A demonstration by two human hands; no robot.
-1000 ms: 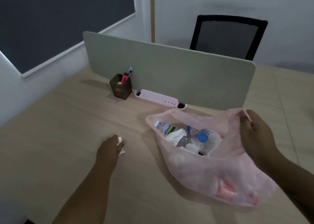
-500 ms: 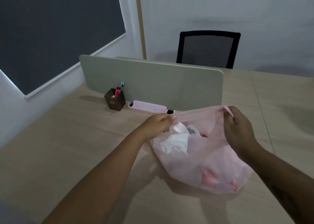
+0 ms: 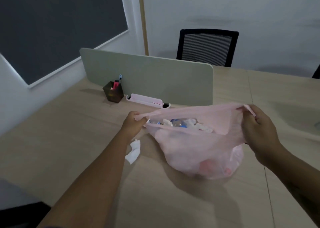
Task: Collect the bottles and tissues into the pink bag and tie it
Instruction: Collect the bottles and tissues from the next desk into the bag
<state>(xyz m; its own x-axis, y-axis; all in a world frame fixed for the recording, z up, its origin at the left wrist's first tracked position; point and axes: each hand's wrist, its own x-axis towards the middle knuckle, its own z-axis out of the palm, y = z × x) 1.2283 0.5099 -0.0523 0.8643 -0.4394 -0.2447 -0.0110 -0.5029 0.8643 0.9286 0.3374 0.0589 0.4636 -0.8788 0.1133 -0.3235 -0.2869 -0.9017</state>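
The pink bag [image 3: 195,149] hangs just above the wooden table [image 3: 60,141], its mouth stretched wide between both hands. My left hand [image 3: 133,123] is shut on the bag's left handle. My right hand [image 3: 258,127] is shut on the right handle. Through the open mouth I see clear bottles with blue caps [image 3: 176,123] and crumpled white tissues [image 3: 195,123]. One white tissue [image 3: 133,151] lies on the table below my left wrist, outside the bag.
A grey desk divider [image 3: 147,77] stands behind the bag. In front of it sit a dark pen holder [image 3: 113,94] and a pink tray [image 3: 147,100]. A black mesh chair [image 3: 207,47] stands beyond the table.
My left hand carried a tissue from the table to the bag, then gripped the left handle. Both hands have pulled the mouth wide and lifted the bag. A tissue now lies on the table.
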